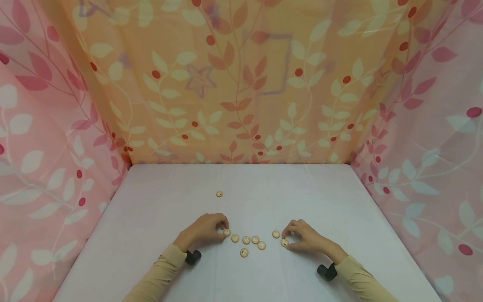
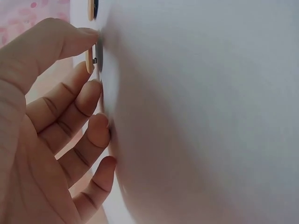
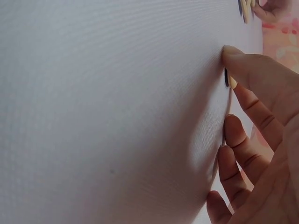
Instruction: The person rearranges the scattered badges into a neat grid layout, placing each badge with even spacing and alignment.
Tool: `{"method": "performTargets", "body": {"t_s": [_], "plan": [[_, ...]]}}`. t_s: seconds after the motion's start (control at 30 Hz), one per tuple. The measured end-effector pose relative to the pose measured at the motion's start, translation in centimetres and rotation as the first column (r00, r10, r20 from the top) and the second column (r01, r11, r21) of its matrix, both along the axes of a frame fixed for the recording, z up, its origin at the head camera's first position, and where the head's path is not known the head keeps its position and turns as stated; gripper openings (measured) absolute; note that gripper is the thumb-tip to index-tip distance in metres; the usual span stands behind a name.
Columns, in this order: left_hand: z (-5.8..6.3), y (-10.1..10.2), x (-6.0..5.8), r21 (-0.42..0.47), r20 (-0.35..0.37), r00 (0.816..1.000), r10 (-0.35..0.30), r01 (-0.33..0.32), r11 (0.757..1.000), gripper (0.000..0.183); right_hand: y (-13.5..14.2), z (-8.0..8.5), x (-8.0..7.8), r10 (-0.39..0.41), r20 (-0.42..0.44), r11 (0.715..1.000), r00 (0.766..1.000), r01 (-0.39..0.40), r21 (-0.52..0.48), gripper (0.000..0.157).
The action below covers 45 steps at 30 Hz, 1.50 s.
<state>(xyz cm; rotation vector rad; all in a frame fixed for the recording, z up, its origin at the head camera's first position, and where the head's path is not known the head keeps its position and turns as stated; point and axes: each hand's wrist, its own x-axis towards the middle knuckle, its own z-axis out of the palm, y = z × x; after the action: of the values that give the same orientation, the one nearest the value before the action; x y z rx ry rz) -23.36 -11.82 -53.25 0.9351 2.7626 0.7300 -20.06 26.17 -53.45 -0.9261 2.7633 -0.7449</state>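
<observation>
A: Hands?

B: Left hand (image 1: 206,226): thumb and fingertip drawn in to a disc-wide gap, pinching left disc (image 1: 227,232); other fingers loosely bent. Right hand (image 1: 307,239): same pinch, on right disc (image 1: 284,242).

A: Places, going by near disc (image 1: 244,252)?

B: Left disc: beyond it, to the left. Right disc: off to its right, slightly beyond. Five loose discs (image 1: 246,240): beyond it, spread from a bit left to well right. Lone disc (image 1: 219,193): far beyond, leftish.

A: Doing this pinch well?

B: My call: rim only, light squeeze, thumb opposite finger. Keep each disc level with the table (image 1: 203,277). Mind the knuckles, since both held discs have a loose one near. Spare fingertips low should steady things.

A: Disc looks?

B: Round, thin, pale wood tone, rim darker. Face marks too small to read. Near, lone and right discs show a dark spot. Edge-on in wrist views: tan layer over dark. Held discs touching the table? Can't tell.
</observation>
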Motion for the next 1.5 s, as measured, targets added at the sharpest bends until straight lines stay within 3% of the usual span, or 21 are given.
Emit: {"method": "performTargets", "body": {"t_s": [0.53,0.97,1.23,1.5], "plan": [[-0.4,-2.3,-1.2,0.062,0.027,0.993,0.116,-0.118,0.991,0.019,0.0,-0.1,-0.1,-0.022,0.013,1.000,1.000,0.022,0.015,0.021],[-0.9,-4.4,-2.7,0.060,0.020,0.965,0.262,-0.263,0.963,0.019,0.0,-0.2,-0.2,-0.021,0.019,1.000,1.000,0.021,0.012,0.021],[-0.8,-5.1,-3.9,0.085,0.037,0.961,0.275,-0.277,0.957,0.020,-0.1,0.1,-0.1,-0.027,0.022,1.000,0.999,0.027,0.015,0.021],[-0.8,-5.6,-5.2,0.073,0.002,0.952,0.307,-0.307,0.949,0.020,0.1,-0.2,0.0,0.015,-0.051,1.000,0.999,-0.016,-0.026,0.021]]}}
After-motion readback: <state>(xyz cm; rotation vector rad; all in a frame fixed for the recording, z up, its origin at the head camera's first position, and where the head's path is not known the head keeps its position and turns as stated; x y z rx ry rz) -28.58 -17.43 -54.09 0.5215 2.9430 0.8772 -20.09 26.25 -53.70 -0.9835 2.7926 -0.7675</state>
